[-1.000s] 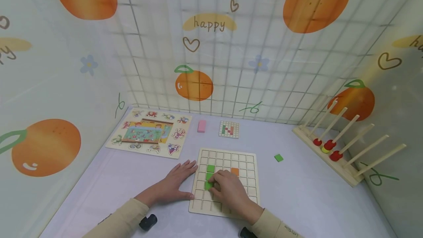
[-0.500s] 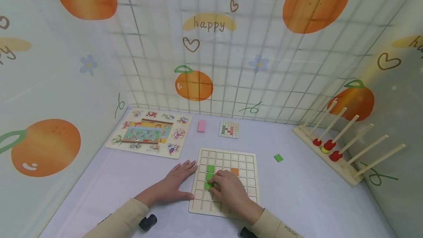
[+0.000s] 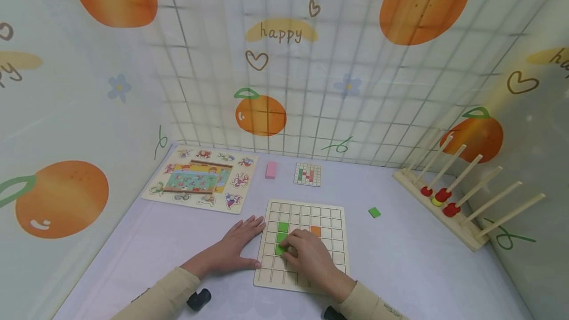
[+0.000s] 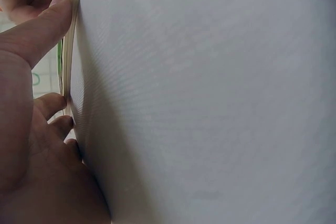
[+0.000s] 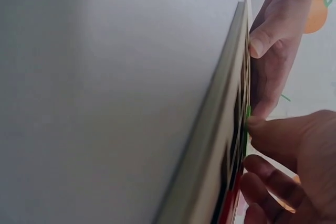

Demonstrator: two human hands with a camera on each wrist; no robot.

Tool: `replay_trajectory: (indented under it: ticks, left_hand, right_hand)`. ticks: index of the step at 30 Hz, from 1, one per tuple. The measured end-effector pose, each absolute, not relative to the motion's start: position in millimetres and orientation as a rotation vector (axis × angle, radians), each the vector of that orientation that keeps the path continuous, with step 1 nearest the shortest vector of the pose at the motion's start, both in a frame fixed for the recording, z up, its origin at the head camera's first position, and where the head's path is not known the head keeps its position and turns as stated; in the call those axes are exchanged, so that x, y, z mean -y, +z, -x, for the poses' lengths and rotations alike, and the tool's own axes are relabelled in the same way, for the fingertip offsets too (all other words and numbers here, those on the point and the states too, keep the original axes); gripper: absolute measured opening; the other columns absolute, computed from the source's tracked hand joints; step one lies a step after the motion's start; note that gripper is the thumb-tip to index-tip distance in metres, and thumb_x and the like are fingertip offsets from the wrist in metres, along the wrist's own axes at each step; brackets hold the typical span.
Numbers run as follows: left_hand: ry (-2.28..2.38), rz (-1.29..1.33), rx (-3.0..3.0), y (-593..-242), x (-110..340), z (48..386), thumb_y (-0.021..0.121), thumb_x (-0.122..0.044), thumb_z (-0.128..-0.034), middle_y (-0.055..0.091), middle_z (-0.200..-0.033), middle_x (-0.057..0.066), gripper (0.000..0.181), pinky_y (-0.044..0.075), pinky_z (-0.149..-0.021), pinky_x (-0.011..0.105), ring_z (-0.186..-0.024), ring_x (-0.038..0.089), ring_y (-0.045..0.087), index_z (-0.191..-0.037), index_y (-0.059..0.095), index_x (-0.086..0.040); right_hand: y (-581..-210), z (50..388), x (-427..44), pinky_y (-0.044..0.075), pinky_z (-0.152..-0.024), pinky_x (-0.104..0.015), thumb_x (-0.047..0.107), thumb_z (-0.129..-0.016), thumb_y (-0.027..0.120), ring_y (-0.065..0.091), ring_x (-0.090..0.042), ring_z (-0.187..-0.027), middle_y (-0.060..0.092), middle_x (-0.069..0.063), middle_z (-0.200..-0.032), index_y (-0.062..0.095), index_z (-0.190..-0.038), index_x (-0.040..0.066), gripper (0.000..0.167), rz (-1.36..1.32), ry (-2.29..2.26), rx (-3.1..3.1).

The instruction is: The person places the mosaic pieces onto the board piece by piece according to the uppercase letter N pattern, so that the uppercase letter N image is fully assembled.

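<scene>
A wooden grid board (image 3: 331, 214) lies on the table, with a column of green square tiles (image 3: 283, 227) on its left part and an orange tile (image 3: 315, 231) further right. My left hand (image 3: 233, 248) rests flat beside the board, fingers spread; its thumb and fingertips touch the left edge. Over the middle of the board, my right hand (image 3: 308, 258) has its fingers curled, and thumb and forefinger pinch the lowest green tile (image 3: 279, 250), partly covering it. The right wrist view shows red tiles (image 5: 229, 200) that this hand hides from the head view.
A loose green tile (image 3: 375, 212) lies right of the board. Behind stand a small pattern card (image 3: 307, 174) and a pink block (image 3: 271, 170). A picture puzzle board (image 3: 240, 201) lies back left; a wooden peg rack with beads (image 3: 464, 231) stands at the right.
</scene>
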State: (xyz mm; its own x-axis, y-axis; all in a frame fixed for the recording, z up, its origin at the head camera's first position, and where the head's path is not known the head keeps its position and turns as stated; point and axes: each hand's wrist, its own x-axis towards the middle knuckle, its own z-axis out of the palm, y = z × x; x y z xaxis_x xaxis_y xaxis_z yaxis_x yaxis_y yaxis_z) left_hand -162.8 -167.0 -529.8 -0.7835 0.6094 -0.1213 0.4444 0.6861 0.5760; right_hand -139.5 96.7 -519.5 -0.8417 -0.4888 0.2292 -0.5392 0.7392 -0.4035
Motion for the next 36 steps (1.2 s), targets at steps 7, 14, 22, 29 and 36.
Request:
replay_trajectory:
  ticks: [7, 14, 22, 29, 36]
  left_hand:
    - [0.761, -0.838, -2.601, -531.4, 167.0, 162.9, 0.072, -0.061, -0.0861, 0.019, -0.170, 0.000, 0.098, 0.004, -0.128, 0.050, -0.157, 0.024, 0.006, -0.162, 0.029, -0.015]
    - [0.762, -0.839, -2.604, -532.3, 166.9, 163.3, 0.072, -0.062, -0.0851, 0.019, -0.170, 0.000, 0.099, 0.004, -0.128, 0.050, -0.157, 0.024, 0.006, -0.162, 0.030, -0.016]
    - [0.759, -0.832, -2.607, -532.1, 167.4, 163.0, 0.072, -0.062, -0.0849, 0.018, -0.170, -0.001, 0.100, 0.003, -0.128, 0.049, -0.157, 0.023, 0.005, -0.162, 0.029, -0.016]
    - [0.774, -0.834, -2.600, -531.6, 167.2, 162.9, 0.072, -0.061, -0.0854, 0.018, -0.170, 0.000, 0.099, 0.003, -0.128, 0.050, -0.157, 0.024, 0.005, -0.162, 0.029, -0.015]
    - [0.777, -0.839, -2.599, -530.8, 167.1, 162.6, 0.073, -0.061, -0.0856, 0.018, -0.170, 0.000, 0.099, 0.003, -0.128, 0.051, -0.157, 0.024, 0.005, -0.162, 0.029, -0.015]
  right_hand:
    - [-517.9, 136.0, -104.9, 0.051, -0.071, -0.023, 0.027, -0.088, 0.080, 0.054, -0.004, -0.082, 0.068, 0.011, -0.101, 0.078, -0.102, 0.021, 0.015, -0.791, 0.765, 2.812]
    - [-514.8, 133.6, -122.1, 0.051, -0.073, -0.028, 0.022, -0.089, 0.079, 0.053, -0.006, -0.085, 0.066, 0.011, -0.096, 0.078, -0.100, 0.021, 0.011, -0.708, 0.784, 2.826]
    - [-512.3, 135.1, -146.5, 0.053, -0.073, -0.027, 0.026, -0.087, 0.082, 0.053, -0.006, -0.086, 0.066, 0.013, -0.096, 0.078, -0.097, 0.023, 0.012, -0.548, 0.720, 2.846]
    - [-507.8, 139.9, -172.0, 0.056, -0.077, -0.031, 0.021, -0.087, 0.080, 0.057, -0.008, -0.091, 0.066, 0.013, -0.097, 0.078, -0.100, 0.021, 0.013, -0.358, 0.748, 2.911]
    - [-507.7, 146.9, -201.0, 0.057, -0.078, -0.037, 0.022, -0.092, 0.076, 0.061, -0.014, -0.093, 0.066, 0.006, -0.102, 0.077, -0.107, 0.018, 0.016, -0.235, 0.721, 2.947]
